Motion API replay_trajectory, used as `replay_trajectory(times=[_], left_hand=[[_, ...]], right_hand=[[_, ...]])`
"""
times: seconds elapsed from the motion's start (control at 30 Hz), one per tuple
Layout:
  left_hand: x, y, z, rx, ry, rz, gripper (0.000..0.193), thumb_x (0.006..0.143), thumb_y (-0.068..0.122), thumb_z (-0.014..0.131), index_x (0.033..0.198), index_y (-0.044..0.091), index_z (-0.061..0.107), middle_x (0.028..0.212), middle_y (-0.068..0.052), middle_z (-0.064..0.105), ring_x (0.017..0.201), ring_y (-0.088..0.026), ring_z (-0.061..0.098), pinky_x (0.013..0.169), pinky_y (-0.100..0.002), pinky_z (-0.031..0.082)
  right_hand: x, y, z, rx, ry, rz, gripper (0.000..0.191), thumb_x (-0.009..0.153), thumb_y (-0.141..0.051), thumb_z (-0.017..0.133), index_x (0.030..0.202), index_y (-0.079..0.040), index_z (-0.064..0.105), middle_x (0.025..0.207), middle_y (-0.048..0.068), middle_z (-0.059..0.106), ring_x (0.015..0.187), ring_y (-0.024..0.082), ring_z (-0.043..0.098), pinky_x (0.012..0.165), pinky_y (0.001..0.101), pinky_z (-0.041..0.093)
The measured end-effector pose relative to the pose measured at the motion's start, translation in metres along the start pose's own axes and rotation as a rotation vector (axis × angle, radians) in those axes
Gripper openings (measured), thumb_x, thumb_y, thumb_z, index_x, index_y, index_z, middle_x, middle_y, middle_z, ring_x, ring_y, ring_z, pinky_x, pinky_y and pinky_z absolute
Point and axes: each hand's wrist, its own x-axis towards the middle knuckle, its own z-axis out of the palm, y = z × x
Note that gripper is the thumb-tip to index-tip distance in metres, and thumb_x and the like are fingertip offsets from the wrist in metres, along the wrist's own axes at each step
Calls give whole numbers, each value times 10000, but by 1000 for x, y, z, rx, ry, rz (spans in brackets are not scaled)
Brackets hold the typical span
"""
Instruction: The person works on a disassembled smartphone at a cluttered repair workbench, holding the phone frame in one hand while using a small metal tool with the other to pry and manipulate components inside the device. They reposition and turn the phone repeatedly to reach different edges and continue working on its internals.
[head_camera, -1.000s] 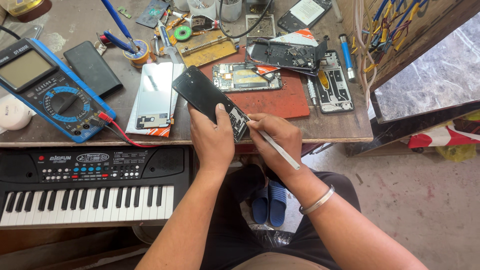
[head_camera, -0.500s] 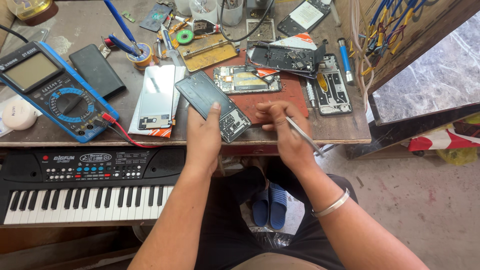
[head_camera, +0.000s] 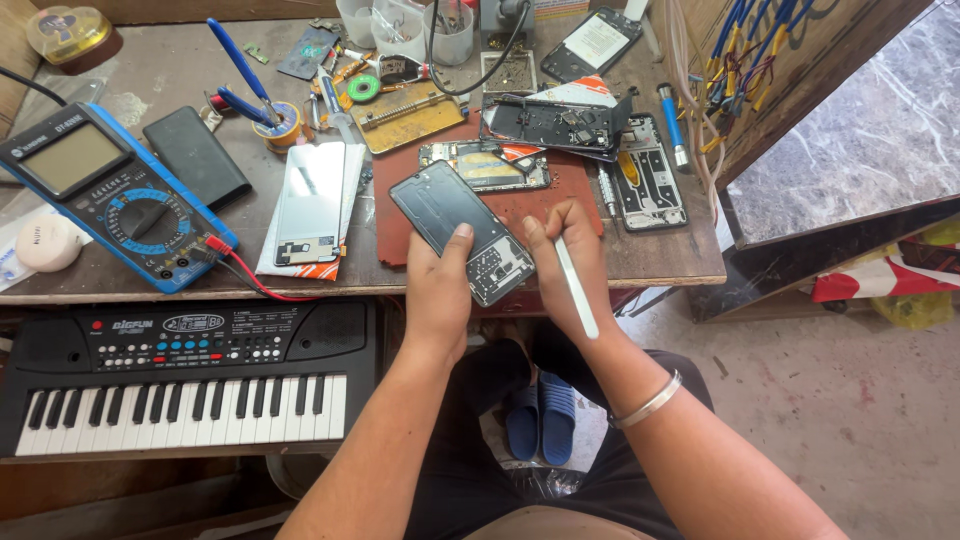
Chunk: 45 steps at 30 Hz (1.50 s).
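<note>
Left hand: my left hand (head_camera: 440, 290) grips the phone (head_camera: 462, 231) from below, thumb pressed on its open back, fingers hidden under it.
Right hand: my right hand (head_camera: 565, 265) is closed round a white tool (head_camera: 576, 286), held like a pen; I cannot see its tip.
Phone: opened dark body with bare circuit parts at its lower end, held over the near edge of the bench (head_camera: 130, 60), above the red mat (head_camera: 545, 195).
Long axis: it runs from 10 o'clock down to 4 o'clock; the circuit end is at 4 o'clock, toward my right hand.
Key relation: the phone lies at 9 o'clock from my right hand, just beside it; the right fingertips sit near the circuit end, so that hand is the nearer to it.
Around: white phone (head_camera: 310, 205) at 9 o'clock of the held one; blue meter (head_camera: 115, 195) farther left; keyboard (head_camera: 180, 375) under the bench edge; stripped frames (head_camera: 650, 170) at 2 o'clock.
</note>
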Motion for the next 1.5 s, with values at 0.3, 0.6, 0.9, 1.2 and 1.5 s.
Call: replay_trajectory(times=[0.3,0.6,0.9,1.2,1.5], left_hand=[[12,17,-10,2,-14,100,299,990,68,536,1280,-2,520,1138,-84,660,989,-127,658,875,-290,555],[41,0,-10,143,-176,252,283,1012,99,561,1270,-9,522,1128,-70,645,983,-120,629,874,-280,540],[38,-3,-22,129,-257,152,314,1000,90,567,1295,-14,537,1154,-69,649,1027,-124,617,924,-297,516],[34,5,-13,445,-215,188,404,952,138,636,1324,14,537,1197,-90,682,1084,-159,660,937,-312,534],[26,4,-7,593,-222,341,671,923,87,630,1479,-50,280,1245,-206,686,1120,-289,719,939,-379,560]], right_hand=[[5,-15,-14,362,-47,188,379,937,-74,757,908,-117,382,729,89,636,696,182,708,589,298,545],[5,-8,-12,291,-176,-4,402,945,-157,777,872,-132,382,805,50,689,722,86,687,642,228,568],[14,6,-2,367,56,88,296,1078,-135,648,952,-111,381,733,133,666,571,143,565,530,249,469],[-22,-8,-34,416,-125,9,215,1109,-288,371,1163,-80,388,1236,237,672,1044,197,705,845,323,604],[-40,-15,-46,32,-128,-27,221,985,-147,639,1124,-15,530,1048,89,722,982,131,685,863,275,556]])
